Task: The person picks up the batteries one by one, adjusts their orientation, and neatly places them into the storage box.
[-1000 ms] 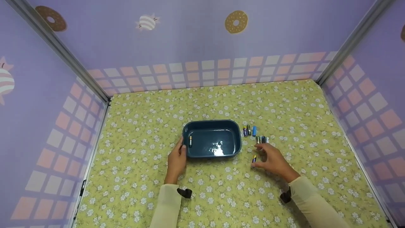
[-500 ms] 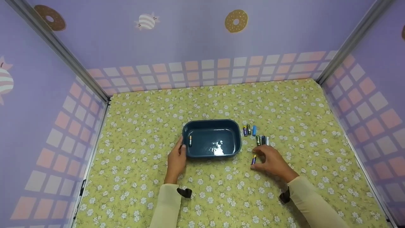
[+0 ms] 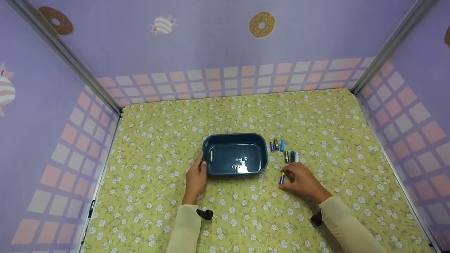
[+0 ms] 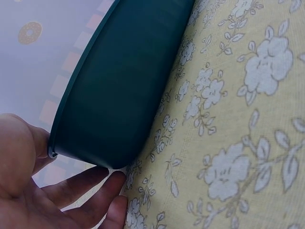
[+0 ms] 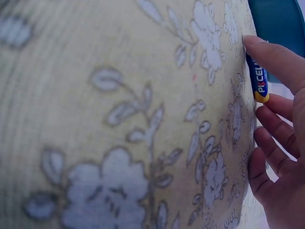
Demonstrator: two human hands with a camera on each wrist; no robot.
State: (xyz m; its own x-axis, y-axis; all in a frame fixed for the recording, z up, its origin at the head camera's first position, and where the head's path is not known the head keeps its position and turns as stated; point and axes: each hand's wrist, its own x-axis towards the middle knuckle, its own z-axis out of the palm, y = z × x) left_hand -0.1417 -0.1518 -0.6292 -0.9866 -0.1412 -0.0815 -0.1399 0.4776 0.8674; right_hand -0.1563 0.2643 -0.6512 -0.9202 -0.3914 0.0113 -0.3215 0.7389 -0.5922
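My left hand grips the left end of a dark teal plastic basin. In the left wrist view the thumb is at the basin's rim and the other fingers touch its lower outside wall. One small battery lies inside, near the left wall. To the basin's right, my right hand pinches a blue battery with a yellow end lengthwise, low at the cloth. The right wrist view shows the thumb at one end of this blue battery and a fingertip by the yellow end.
Several more batteries lie right of the basin, among them a purple one, a light blue one and a green one. A yellow flowered cloth covers the tabletop. Purple patterned walls enclose the back and sides.
My right hand's forefinger has come down toward the thumb, closing on the blue battery's ends. The batteries behind it show more fully now. My left hand and the basin stay put.
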